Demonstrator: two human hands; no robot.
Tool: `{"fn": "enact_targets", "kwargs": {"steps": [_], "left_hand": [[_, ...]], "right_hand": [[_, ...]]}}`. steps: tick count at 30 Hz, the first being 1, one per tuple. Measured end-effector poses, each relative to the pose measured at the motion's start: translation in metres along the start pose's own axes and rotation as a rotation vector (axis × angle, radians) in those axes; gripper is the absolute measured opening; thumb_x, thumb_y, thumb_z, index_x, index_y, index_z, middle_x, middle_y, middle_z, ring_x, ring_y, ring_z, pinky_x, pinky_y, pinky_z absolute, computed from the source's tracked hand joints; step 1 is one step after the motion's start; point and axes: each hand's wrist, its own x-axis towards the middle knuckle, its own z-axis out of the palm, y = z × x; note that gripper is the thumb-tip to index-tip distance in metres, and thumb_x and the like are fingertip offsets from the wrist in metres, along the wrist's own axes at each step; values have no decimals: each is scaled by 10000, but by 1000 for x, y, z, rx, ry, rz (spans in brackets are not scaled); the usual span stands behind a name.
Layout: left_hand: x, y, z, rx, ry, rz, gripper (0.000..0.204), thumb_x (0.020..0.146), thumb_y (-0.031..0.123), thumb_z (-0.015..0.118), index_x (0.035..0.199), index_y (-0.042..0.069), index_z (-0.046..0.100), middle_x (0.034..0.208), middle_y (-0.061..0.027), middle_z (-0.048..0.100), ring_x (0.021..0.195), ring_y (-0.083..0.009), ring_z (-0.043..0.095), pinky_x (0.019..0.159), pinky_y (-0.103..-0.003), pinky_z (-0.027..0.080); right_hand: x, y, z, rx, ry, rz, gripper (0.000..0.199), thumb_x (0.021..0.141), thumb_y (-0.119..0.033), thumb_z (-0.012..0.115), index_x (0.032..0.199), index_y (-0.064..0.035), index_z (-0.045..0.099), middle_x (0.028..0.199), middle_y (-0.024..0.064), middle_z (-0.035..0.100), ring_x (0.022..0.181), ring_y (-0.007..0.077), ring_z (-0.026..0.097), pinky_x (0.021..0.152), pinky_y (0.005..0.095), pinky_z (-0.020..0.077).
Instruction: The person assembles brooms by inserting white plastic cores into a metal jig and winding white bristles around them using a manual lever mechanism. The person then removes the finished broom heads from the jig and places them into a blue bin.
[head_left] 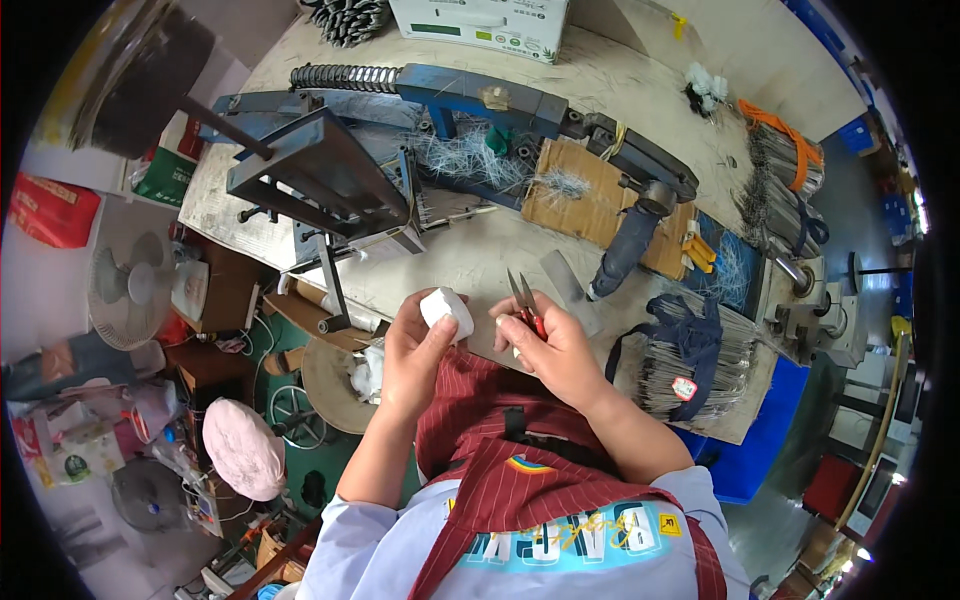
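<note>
left hand [411, 352] is clamping fingers on white piece [446, 311]; right hand [558, 352] is clamping fingers on red-handled snips [527, 300].

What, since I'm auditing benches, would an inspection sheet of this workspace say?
Surface: pale bench, smudged in places.
Job's things: white piece; red-handled snips, points apart.
Clutter: wire scraps along the blue frame, cardboard, tied wire bundle.
Hands: left hand grips the white piece; right hand holds the snips.
Cables: thin white cord below the bench, left.
Surroundings: white fan left, blue container right.
</note>
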Motion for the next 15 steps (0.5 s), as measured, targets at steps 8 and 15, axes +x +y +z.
{"fn": "enact_targets", "kwargs": {"steps": [8, 15], "left_hand": [[1, 7, 5, -98, -23, -17, 475, 922, 151, 642, 1325, -2, 445, 1170, -128, 600, 1038, -172, 589, 772, -280, 495], [-5, 20, -1, 368, -121, 178, 622, 863, 140, 663, 1411, -12, 412, 1280, -151, 558, 1200, -218, 510, 1034, -336, 357]], "right_hand": [[-3, 1, 3, -209, 32, -130, 302, 1030, -260, 464, 1199, -19, 533, 822, 4, 577, 588, 27, 424, 525, 182, 353], [-14, -14, -7, -168, -155, 129, 409, 1044, -383, 409, 1122, -17, 574, 787, -6, 534, 604, 48, 426, 546, 200, 365]]}}
